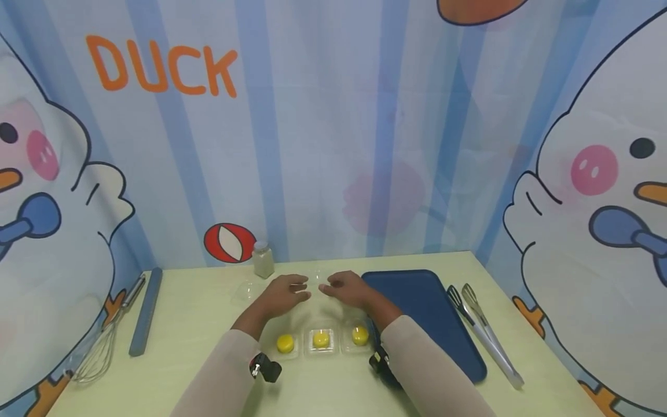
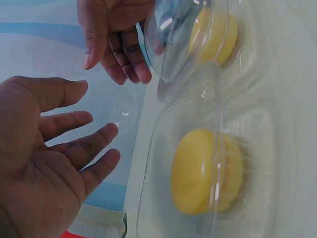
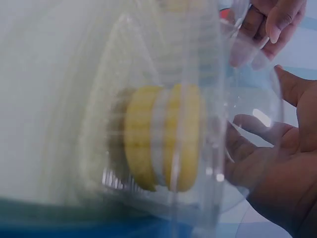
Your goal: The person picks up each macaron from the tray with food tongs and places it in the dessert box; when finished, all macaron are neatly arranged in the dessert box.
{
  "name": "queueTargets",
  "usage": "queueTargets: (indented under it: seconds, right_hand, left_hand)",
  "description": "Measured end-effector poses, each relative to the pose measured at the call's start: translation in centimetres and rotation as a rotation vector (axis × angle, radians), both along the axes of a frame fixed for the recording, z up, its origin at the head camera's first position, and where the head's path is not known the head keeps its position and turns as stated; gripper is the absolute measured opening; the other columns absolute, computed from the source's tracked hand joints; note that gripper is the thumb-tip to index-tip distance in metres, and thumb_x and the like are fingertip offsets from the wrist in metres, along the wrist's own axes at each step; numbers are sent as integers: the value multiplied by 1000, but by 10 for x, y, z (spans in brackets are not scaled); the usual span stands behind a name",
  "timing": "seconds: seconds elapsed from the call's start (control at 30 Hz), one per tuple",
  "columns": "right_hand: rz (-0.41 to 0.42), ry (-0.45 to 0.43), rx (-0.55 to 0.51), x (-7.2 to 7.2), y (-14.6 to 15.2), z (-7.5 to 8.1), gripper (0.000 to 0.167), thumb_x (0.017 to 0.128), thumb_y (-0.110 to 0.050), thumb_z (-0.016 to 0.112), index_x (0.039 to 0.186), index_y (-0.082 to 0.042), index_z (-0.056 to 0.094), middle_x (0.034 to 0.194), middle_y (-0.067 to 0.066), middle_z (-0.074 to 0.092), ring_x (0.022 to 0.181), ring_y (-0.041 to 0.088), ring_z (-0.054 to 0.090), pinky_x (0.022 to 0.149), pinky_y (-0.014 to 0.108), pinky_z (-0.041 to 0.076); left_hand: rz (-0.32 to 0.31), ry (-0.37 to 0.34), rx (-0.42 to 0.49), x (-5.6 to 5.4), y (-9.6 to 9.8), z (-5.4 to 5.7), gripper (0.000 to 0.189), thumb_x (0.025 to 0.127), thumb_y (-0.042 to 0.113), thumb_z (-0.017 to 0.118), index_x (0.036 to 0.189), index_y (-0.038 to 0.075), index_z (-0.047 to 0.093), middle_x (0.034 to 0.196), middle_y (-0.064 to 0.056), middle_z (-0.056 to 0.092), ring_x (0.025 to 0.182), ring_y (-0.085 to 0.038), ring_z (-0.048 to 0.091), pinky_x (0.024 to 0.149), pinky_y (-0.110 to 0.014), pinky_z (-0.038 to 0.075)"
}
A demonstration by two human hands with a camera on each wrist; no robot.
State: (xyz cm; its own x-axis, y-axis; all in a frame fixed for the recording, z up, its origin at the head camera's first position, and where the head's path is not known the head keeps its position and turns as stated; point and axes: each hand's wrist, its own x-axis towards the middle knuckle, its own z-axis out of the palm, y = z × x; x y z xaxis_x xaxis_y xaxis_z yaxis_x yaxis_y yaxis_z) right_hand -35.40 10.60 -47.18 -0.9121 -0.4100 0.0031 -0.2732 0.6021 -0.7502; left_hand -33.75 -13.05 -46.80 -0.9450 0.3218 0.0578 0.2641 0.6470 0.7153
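Three yellow macarons sit in a row of clear plastic boxes; the left macaron [image 1: 285, 344], middle macaron [image 1: 321, 339] and right macaron [image 1: 359, 335] are closest to the person. Beyond them, my left hand [image 1: 283, 295] and right hand [image 1: 348, 288] face each other with relaxed fingers and a gap between. A clear dome lid [image 2: 123, 113] lies past the fingertips on the table's far side; contact with it cannot be made out. White filling shows in one macaron [image 3: 161, 136] in the right wrist view, where a clear dome [image 3: 255, 116] rises over its box.
Another faint clear lid [image 1: 249, 291] lies left of my left hand, near a lidded jar [image 1: 263, 260]. A blue tray [image 1: 417, 318] and metal tongs [image 1: 492, 341] are on the right. At left are a whisk [image 1: 101, 347] and a grey-blue bar [image 1: 146, 313]. A curtain backs the table.
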Motion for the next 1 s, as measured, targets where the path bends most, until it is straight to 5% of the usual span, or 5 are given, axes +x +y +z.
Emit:
queueTargets:
  seconds: [0.3,0.57,1.0]
  right_hand:
    - [17,39,-41,18,3,6,59,109,-42,64,148,3,64,147,23,68,135,41,68,112,57,56]
    - [65,6,-101,33,4,9,59,109,-41,65,148,3,64,152,24,65,139,43,65,114,60,55]
    - [187,-28,-137,53,8,9,59,111,-37,64,151,6,59,155,27,60,140,44,63,115,61,53]
  left_hand:
    - [80,-7,146,15,-5,-1,41,105,18,71,141,-2,69,148,-24,68,133,-42,71,110,-54,59]
    - [146,-55,170,23,-6,5,42,106,22,70,145,7,66,148,-16,68,137,-40,68,112,-55,58]
    - [134,-70,215,29,-12,-3,33,104,5,69,136,-1,68,110,-11,74,97,-22,80,95,-46,65]
